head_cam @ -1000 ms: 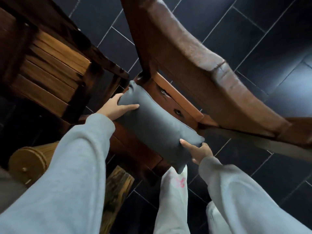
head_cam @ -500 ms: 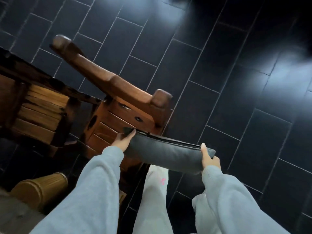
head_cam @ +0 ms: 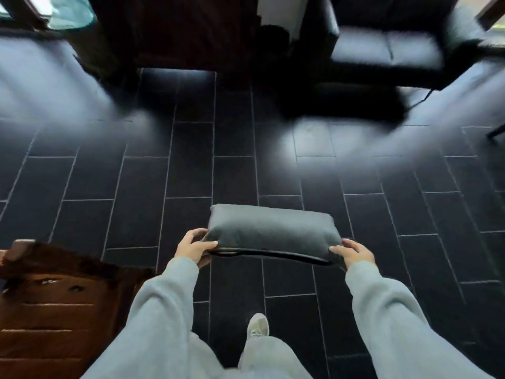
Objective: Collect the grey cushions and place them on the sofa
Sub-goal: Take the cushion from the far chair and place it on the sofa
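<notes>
A grey rectangular cushion [head_cam: 272, 232] hangs flat in front of me over the dark tiled floor. My left hand [head_cam: 194, 247] grips its left end and my right hand [head_cam: 355, 253] grips its right end. A black leather sofa [head_cam: 388, 50] stands blurred at the far upper right, well beyond the cushion.
A brown wooden chair [head_cam: 52, 305] sits at the lower left beside my left sleeve. Dark wooden furniture [head_cam: 175, 31] stands at the top centre. My shoe [head_cam: 258, 325] shows on the black tiled floor [head_cam: 235, 165], which stretches between me and the sofa.
The cushion has come off the wooden chair and I have turned away from it. The view has swung up to the open floor and the sofa, with both hands still holding the cushion.
</notes>
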`<state>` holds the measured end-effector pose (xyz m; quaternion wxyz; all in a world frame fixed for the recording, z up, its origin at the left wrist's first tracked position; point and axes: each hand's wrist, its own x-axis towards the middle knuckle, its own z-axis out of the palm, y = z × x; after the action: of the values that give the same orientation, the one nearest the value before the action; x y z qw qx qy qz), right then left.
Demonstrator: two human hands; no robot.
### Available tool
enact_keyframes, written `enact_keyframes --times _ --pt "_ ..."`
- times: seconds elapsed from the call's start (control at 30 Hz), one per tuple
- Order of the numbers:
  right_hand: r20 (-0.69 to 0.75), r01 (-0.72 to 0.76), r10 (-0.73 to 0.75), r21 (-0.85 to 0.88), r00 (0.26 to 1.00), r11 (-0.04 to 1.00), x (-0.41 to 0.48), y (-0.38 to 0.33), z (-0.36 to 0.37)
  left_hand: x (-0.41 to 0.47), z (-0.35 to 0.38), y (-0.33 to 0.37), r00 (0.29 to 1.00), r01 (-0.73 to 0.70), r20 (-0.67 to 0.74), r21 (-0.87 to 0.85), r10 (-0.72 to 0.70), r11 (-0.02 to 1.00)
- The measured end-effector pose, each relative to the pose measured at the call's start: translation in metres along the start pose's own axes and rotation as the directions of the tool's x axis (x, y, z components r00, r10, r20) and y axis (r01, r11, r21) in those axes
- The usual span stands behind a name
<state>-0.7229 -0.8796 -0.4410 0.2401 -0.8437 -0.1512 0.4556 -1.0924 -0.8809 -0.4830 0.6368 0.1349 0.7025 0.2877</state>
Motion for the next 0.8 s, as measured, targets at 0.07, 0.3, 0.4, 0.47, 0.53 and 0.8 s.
enact_keyframes --times 0.07,0.3,0.4,0.47,0.53,0.8 --pt "0.02 0.049 -0.05 0.031 0.999 0.998 0.005 -0.019 -0.042 -0.014 0.036 0.027 0.998 -0.061 0.027 0.091 0.059 0.994" --pt "0.003 0.288 -0.289 0.033 0.957 0.957 0.009 -0.088 -0.113 -0.05 0.115 0.142 0.925 -0.309 0.274 0.144 0.262 0.94" --pt "-0.064 0.343 -0.338 0.127 0.939 0.931 0.019 -0.117 -0.118 -0.054 0.148 0.191 0.901 -0.399 0.27 0.213 0.339 0.892" --pt "-0.117 0.355 -0.339 0.17 0.933 0.919 0.027 -0.14 -0.119 -0.046 0.169 0.217 0.879 -0.456 0.258 0.204 0.401 0.866" --pt "-0.148 0.363 -0.337 0.211 0.93 0.908 0.037 -0.164 -0.119 -0.036 0.187 0.241 0.854 -0.504 0.252 0.181 0.455 0.845" --pt "-0.286 0.389 -0.293 0.382 0.912 0.838 0.065 -0.252 -0.123 0.002 0.239 0.351 0.788 -0.593 0.311 0.148 0.532 0.791"
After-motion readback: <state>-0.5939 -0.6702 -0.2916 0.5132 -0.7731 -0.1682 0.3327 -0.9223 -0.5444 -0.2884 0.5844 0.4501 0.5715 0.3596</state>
